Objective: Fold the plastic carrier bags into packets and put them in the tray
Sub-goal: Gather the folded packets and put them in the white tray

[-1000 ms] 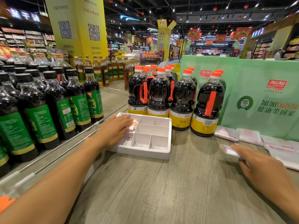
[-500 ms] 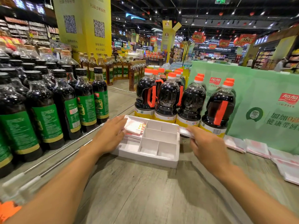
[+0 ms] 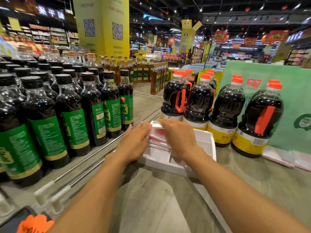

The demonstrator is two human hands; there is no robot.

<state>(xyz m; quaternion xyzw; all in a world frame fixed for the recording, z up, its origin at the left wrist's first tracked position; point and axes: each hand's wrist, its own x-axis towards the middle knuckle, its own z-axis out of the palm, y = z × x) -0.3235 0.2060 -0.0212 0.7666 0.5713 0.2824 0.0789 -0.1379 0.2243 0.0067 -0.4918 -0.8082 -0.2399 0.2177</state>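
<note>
A white foam tray (image 3: 206, 138) with several compartments lies on the wooden counter in front of the big soy sauce bottles. Folded white and pink bag packets (image 3: 157, 135) are stacked in its far left compartment. My left hand (image 3: 134, 142) rests flat against the left side of that stack. My right hand (image 3: 178, 135) lies over the top of the stack, pressing a packet down onto it; its fingers hide most of that packet. More folded packets (image 3: 277, 156) lie on the counter at the far right.
Dark bottles with green labels (image 3: 74, 115) fill the shelf on the left behind a metal rail (image 3: 87, 165). Large orange-capped bottles (image 3: 225, 108) stand just behind the tray. A green paper bag (image 3: 296, 101) stands at the right. Bare wooden counter (image 3: 151, 199) lies in front.
My right hand has carried a folded packet from the right of the counter to the tray and now lies on the stack. My left hand stayed beside the stack.
</note>
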